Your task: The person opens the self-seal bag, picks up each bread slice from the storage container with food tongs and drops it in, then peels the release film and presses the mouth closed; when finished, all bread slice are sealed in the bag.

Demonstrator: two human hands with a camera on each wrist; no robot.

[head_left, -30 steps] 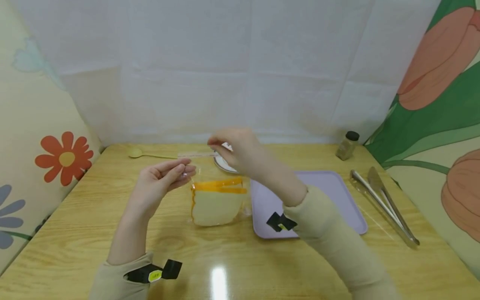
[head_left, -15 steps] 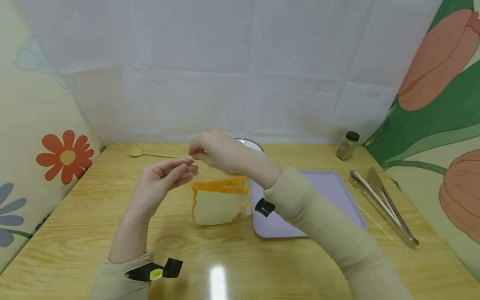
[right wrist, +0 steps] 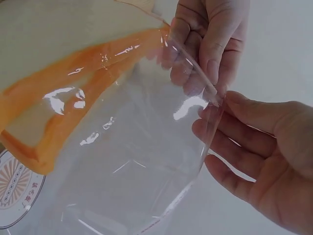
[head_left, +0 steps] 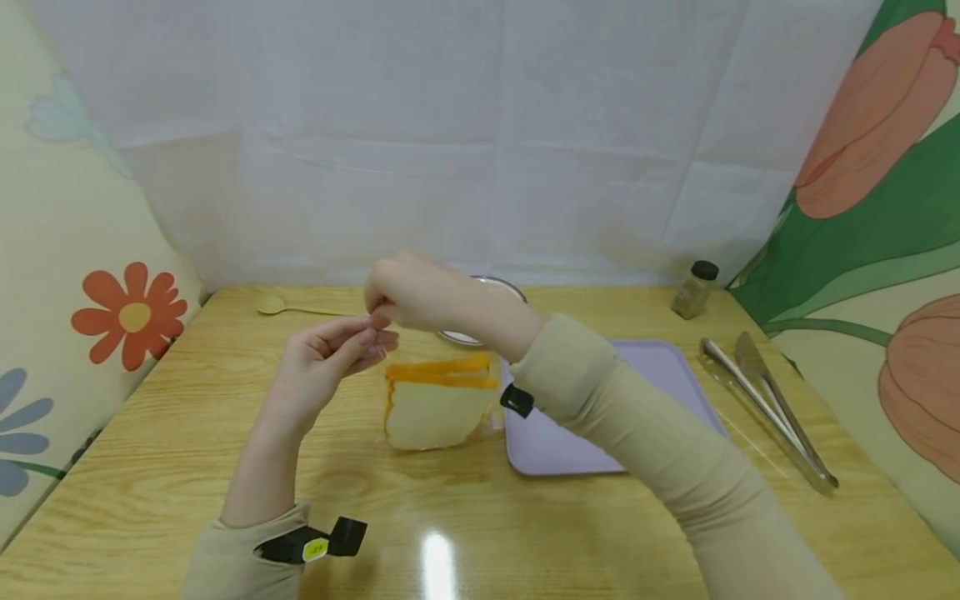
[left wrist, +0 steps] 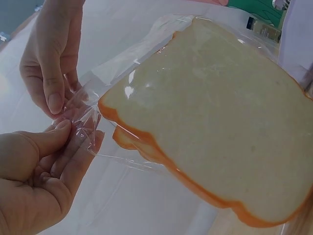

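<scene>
A clear plastic bag holds bread slices with pale faces and orange crusts, standing mid-table in the head view. My left hand pinches the bag's edge between thumb and fingers, at the upper left of the bread. Close against it, my right hand reaches across from the right and pinches the same edge with thumb and forefinger. In the right wrist view both hands meet at the bag's rim, and a loose sheet of film stretches beyond the crust. The left wrist view shows the film bunched between the fingertips.
A lilac tray lies right of the bread. Behind the right forearm is a white plate, partly hidden. A yellow spoon lies at the back left. Metal tongs and a black-capped spice jar are on the right.
My right hand has moved left along the bag's edge until it meets the left hand, uncovering more of the plate. My left hand has kept its place and its hold.
</scene>
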